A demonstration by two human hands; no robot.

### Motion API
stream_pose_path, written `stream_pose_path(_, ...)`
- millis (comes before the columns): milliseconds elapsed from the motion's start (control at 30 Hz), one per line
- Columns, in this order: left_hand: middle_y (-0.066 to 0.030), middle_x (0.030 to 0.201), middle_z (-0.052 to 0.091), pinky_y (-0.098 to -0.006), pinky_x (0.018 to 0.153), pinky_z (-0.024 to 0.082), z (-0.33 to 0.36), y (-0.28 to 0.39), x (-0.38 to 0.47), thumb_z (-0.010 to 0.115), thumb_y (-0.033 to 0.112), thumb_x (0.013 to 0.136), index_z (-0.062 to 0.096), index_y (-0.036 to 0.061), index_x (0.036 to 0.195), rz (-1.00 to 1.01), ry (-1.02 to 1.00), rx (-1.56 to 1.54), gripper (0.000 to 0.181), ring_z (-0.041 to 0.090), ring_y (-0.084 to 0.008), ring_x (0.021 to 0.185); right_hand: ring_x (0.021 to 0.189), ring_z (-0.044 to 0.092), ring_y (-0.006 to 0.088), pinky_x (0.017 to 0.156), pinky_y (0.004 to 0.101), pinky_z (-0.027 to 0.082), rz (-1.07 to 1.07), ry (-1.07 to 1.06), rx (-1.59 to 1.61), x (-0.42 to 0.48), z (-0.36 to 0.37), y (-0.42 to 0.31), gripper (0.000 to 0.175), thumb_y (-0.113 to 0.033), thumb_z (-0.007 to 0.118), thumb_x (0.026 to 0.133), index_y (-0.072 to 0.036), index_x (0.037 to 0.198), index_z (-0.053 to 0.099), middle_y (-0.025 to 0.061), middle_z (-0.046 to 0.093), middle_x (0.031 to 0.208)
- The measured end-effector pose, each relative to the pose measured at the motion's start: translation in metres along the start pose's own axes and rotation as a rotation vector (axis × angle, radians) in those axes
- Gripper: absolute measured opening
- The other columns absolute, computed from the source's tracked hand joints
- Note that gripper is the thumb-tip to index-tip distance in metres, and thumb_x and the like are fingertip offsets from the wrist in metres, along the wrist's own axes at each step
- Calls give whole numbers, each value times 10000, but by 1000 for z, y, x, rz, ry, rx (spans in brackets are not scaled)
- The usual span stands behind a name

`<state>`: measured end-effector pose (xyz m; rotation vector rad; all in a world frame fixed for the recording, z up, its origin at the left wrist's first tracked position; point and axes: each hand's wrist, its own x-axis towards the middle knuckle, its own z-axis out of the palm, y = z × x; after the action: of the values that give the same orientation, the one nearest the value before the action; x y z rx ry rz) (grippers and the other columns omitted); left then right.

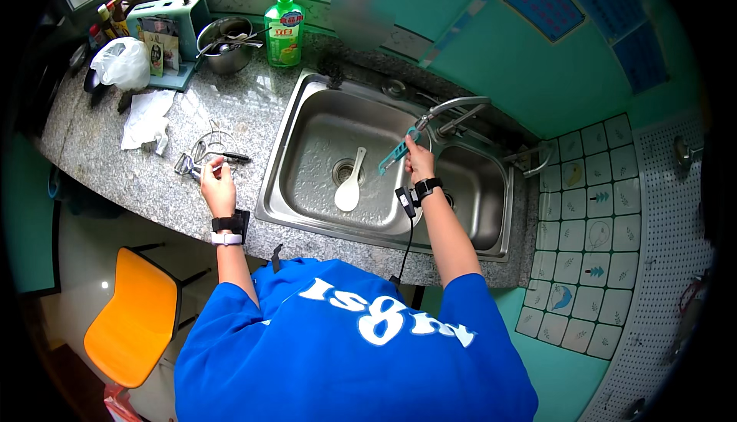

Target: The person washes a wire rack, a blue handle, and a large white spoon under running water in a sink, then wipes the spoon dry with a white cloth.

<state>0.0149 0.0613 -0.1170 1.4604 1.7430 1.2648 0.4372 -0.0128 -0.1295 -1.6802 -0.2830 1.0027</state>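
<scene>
My right hand (419, 163) grips a teal-handled kitchen tool (397, 153), held just below the faucet spout (424, 121) over the larger basin of the steel sink (291, 134). A white rice paddle (348, 193) lies in that basin, partly across the drain (341, 170). At the left, my left hand (219, 191) reaches over the granite counter (247, 105) with its fingertips close together beside several metal utensils. Among these are a wire whisk (214, 137) with a black handle and a metal-headed tool (185, 164). Whether the left fingers hold one of them is hidden.
A green dish soap bottle (284, 33) stands behind the sink, beside a steel pot (225, 59) of cutlery. Further left are a white plastic bag (122, 63), a crumpled white cloth or paper (148, 121) and a grey-green holder (198, 21). An orange chair (135, 312) stands below the counter.
</scene>
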Motion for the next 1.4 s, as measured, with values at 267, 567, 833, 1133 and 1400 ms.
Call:
stream_pose_path(267,-54,843,599,-239,641,421,7,4,-1,519,88,799,581,10,934,3,-49,-76,167,528,-104,700,671,564,158,592,308,460,54,-154,305,3,0,-15,185,-265,594,799,-106,892,579,24,580,765)
stream_pose_path(567,-78,827,600,-271,682,440,17,19,-8,519,62,775,584,6,898,-60,-137,-104,150,557,-151,727,807,572,261,713,405,470,-45,-68,582,7,-20,-10,269,-254,590,808,-37,931,491,100,561,864)
stream_pose_path(833,-41,827,597,-219,605,406,24,7,-6,506,74,799,576,12,937,-8,-158,-162,167,513,-84,684,858,565,266,803,414,463,-121,-15,754,1,-25,-16,307,-284,616,770,-31,914,516,103,562,891)
stream_pose_path(1133,-38,814,597,-209,583,397,19,9,-7,499,75,800,582,19,931,-38,-173,-170,164,491,-73,654,787,579,269,740,411,499,-132,26,789,5,-35,-16,334,-269,633,763,-11,914,483,119,561,847)
stream_pose_path(1400,-78,841,598,-262,686,441,18,14,-11,507,59,782,573,1,910,-57,-182,-172,155,560,-145,737,808,574,254,739,411,500,-155,17,790,7,-54,-17,309,-266,611,783,-17,918,488,106,557,860)
